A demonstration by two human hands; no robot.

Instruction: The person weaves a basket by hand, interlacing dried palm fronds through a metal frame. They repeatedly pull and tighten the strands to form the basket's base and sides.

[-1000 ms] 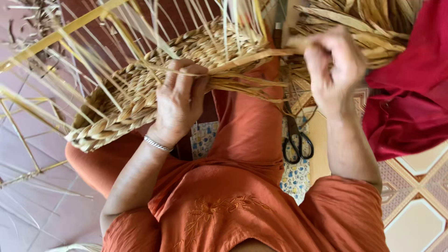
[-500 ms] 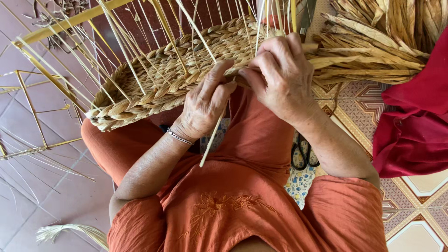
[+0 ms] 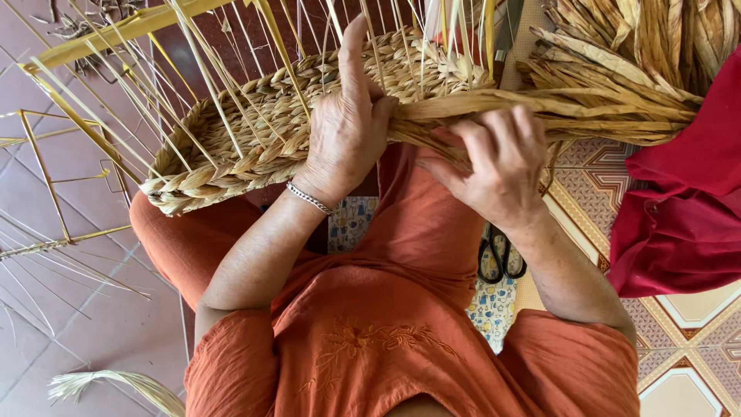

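Sitting on the tiled floor in an orange garment, with a half-woven basket of braided straw resting across the lap, tilted, its braided rim running from lower left up toward the upper right. Pressing the left hand flat against the woven wall near the middle of the basket, fingers stretched upward and spread between the thin upright stakes, thumb angled to the right against a thick twisted strand; not closing around anything, only lying open against the weave. Wearing a thin silver bracelet at the left wrist. Curling the right hand just to the right of the left one, fingers bent over the twisted strand and gripping it where it is leaving the basket edge; the two hands lying close together, almost touching. Running rightward from that grip, the strand joining a large bundle of dried flat leaves lying at the upper right. Lying beside the bundle, a red cloth covering part of the patterned floor tiles. Showing below the right forearm, black scissors resting on a printed cloth with small blue and yellow figures. Standing at the left, a yellow wire frame, with loose straw strands lying scattered on the floor near it.
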